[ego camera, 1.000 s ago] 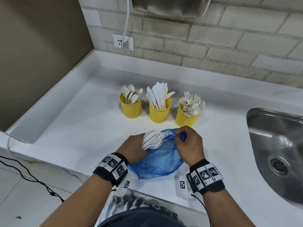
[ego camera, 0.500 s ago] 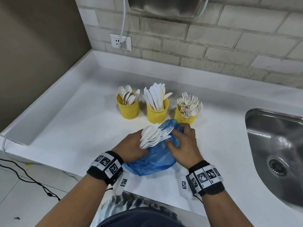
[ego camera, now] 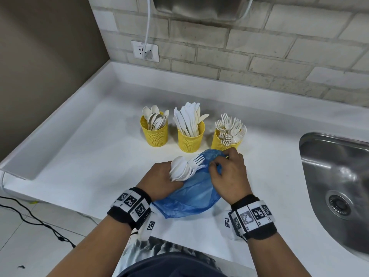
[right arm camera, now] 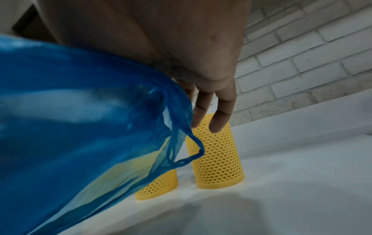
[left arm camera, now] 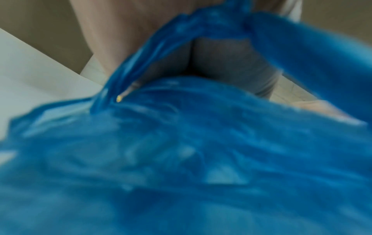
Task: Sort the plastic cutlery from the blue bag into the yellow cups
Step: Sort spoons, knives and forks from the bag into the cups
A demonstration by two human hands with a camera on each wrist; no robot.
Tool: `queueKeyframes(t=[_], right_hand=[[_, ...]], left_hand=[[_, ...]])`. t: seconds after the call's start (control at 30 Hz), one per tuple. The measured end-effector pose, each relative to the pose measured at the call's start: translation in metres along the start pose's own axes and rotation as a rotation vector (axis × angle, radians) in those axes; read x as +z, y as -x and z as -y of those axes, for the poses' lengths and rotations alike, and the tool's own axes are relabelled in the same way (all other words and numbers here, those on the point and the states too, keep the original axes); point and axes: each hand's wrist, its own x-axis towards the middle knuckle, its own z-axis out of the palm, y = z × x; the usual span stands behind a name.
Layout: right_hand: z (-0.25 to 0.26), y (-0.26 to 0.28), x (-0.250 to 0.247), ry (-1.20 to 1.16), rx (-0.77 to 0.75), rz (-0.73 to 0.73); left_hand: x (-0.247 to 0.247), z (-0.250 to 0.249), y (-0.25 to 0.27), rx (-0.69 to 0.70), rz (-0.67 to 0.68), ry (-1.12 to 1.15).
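Three yellow mesh cups stand in a row on the white counter: a spoon cup [ego camera: 154, 129], a knife cup [ego camera: 190, 138] and a fork cup [ego camera: 224, 141]. The blue bag [ego camera: 191, 194] lies in front of them. My left hand [ego camera: 162, 179] grips a bundle of white spoons and forks [ego camera: 184, 168] above the bag. My right hand [ego camera: 227, 172] pinches the bag's upper edge [right arm camera: 161, 101], close to the fork cup [right arm camera: 216, 151]. The left wrist view shows only blurred blue bag [left arm camera: 181, 159].
A steel sink [ego camera: 339, 176] is sunk into the counter at the right. A brick wall with a socket [ego camera: 145, 50] and cable stands behind. The counter's raised rim [ego camera: 60, 120] runs along the left; floor and cables [ego camera: 30, 216] lie below it.
Both hands have lifted a little and shifted toward the cups. The cutlery bundle stands further out of the bag, and the right hand has pulled the bag's edge up near the fork cup.
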Motion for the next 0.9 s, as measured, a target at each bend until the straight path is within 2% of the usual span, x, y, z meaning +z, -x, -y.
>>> queueKeyframes(t=[0.1, 0.2, 0.4, 0.47, 0.7, 0.9], right_hand=[[0.003, 0.000, -0.005, -0.061, -0.070, -0.013], [0.001, -0.004, -0.008, -0.131, -0.176, 0.053], [-0.005, -0.011, -0.011, -0.211, -0.244, 0.093], [-0.001, -0.012, -0.013, -0.243, -0.223, 0.061], [0.009, -0.009, -0.006, -0.289, 0.005, -0.013], [0.005, 0.005, 0.007, -0.116, 0.037, 0.091]], left_hand=[[-0.001, -0.001, 0.000, 0.008, 0.017, -0.012], [-0.003, -0.001, -0.002, 0.007, 0.057, -0.022], [-0.008, -0.002, 0.002, 0.065, 0.094, -0.022], [-0.009, -0.001, 0.002, 0.054, 0.091, -0.040], [-0.016, -0.004, 0.005, 0.022, 0.059, -0.052], [-0.021, -0.009, 0.009, -0.027, -0.110, 0.133]])
